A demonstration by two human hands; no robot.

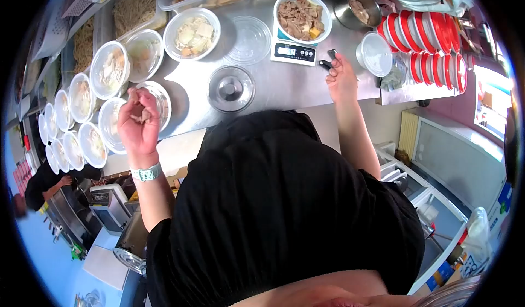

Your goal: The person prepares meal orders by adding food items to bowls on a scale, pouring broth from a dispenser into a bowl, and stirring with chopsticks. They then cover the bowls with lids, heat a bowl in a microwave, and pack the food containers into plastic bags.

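Observation:
My left hand (139, 129) is palm up with curled fingers, closed around a few pinkish-brown pieces that look like sliced meat. It is above round clear tubs of food, in front of a tub (160, 102) at the row's near end. My right hand (343, 83) is over the counter's right part, fingers bent at a small black object (326, 65) with two ends showing; its kind is unclear. Just left of that hand, a digital scale (293, 54) bears a white bowl (279, 29) of sliced meat with some orange cubes.
Several filled tubs (109, 69) line the counter's left side. Clear lids (243, 40) and a round lidded container (231, 88) lie mid-counter. A metal pot (340, 14), an upright tub (377, 53) and red-rimmed stacks (437, 69) stand right. Another person (41, 184) is far left.

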